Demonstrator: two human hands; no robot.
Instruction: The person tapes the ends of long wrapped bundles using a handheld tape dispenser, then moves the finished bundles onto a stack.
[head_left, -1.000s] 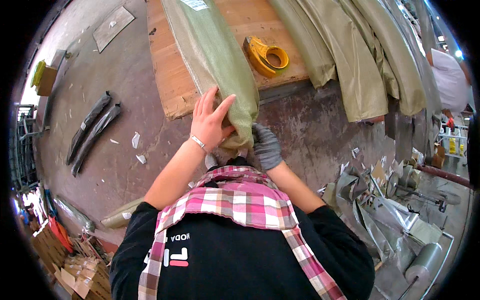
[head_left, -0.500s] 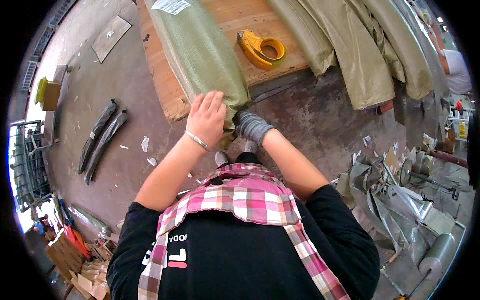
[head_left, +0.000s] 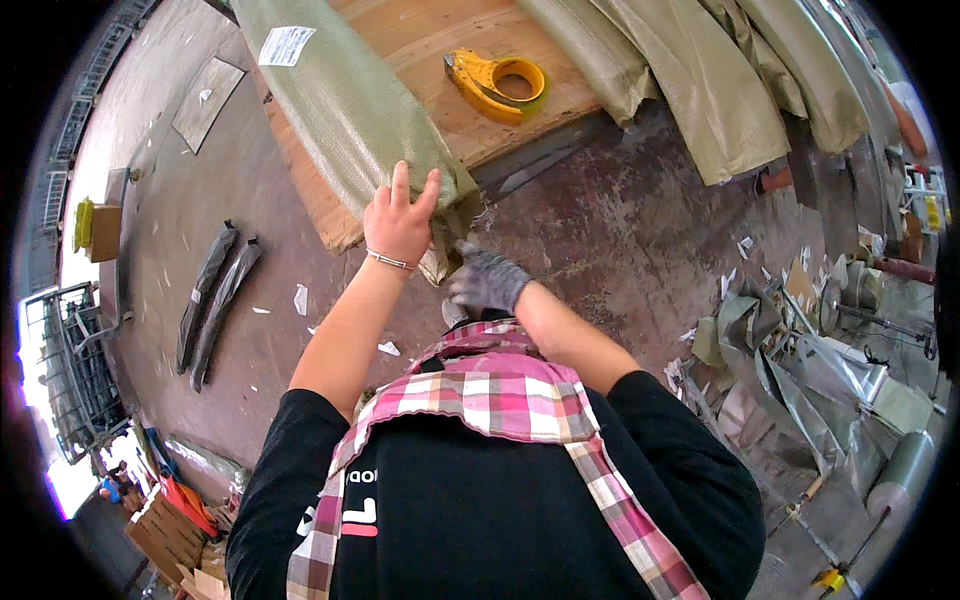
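A long olive-green woven wrapped package [head_left: 345, 110] lies along the left edge of a wooden table, its near end jutting past the edge with a loose flap [head_left: 437, 262] hanging down. My left hand [head_left: 398, 222], bare with a bracelet at the wrist, rests on top of that end, open with its fingers spread. Just right of the flap is my right hand [head_left: 490, 281] in a grey knit glove. Its fingers look apart, and the fingertips are close to the flap's edge; whether they touch it is unclear. A yellow tape dispenser [head_left: 497, 87] lies on the table right of the package.
More olive wrapped packages [head_left: 690, 90] overhang the table [head_left: 400, 30] at the right. Two dark wrapped strips [head_left: 222, 305] lie on the floor at left. Scrap wrapping [head_left: 770, 350] and a roll of film [head_left: 900, 475] lie at right. Cardboard boxes [head_left: 170, 530] stand lower left.
My right hand has drawn away from under the package end, down and a little left. My left hand has spread its fingers on the wrap. The whole view has shifted slightly.
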